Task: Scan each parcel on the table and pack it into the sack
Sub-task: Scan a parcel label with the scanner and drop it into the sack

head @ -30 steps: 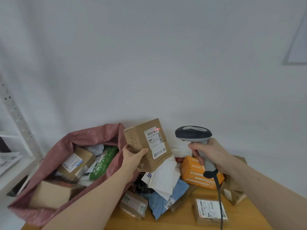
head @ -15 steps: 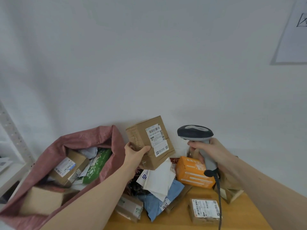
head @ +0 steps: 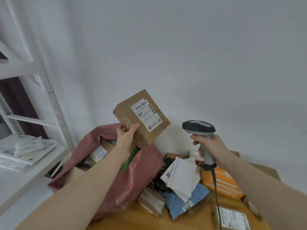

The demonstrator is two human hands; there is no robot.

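Head view: my left hand (head: pixel 126 138) grips a brown box (head: pixel 141 117) by its lower corner, tilted, label toward me, above the pink sack (head: pixel 132 176). My right hand (head: pixel 214 150) wraps the scanner (head: pixel 198 127) handle, right of the box. More parcels (head: pixel 182 180) lie on the worktop (head: pixel 199 221).

white shelving rack (head: pixel 54 103) | papers (head: pixel 25 150) on shelf | white wall (head: pixel 182 55)
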